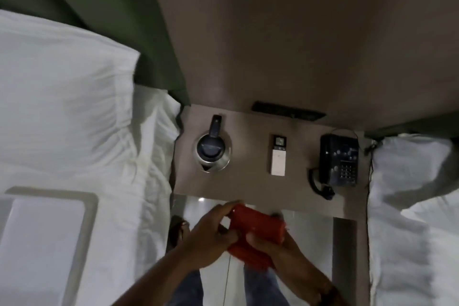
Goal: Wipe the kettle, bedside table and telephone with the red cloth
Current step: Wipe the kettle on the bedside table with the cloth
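Observation:
A folded red cloth is held in front of me, just below the front edge of the bedside table. My left hand grips its left side and my right hand grips its lower right side. A steel kettle with a dark lid and handle stands at the table's left. A dark telephone with a coiled cord lies at the table's right end. Both hands are nearer to me than the tabletop and touch nothing on it.
A white remote control lies between kettle and telephone. White beds flank the table on the left and right. A green headboard and brown wall panel rise behind. A dark switch strip sits at the table's back.

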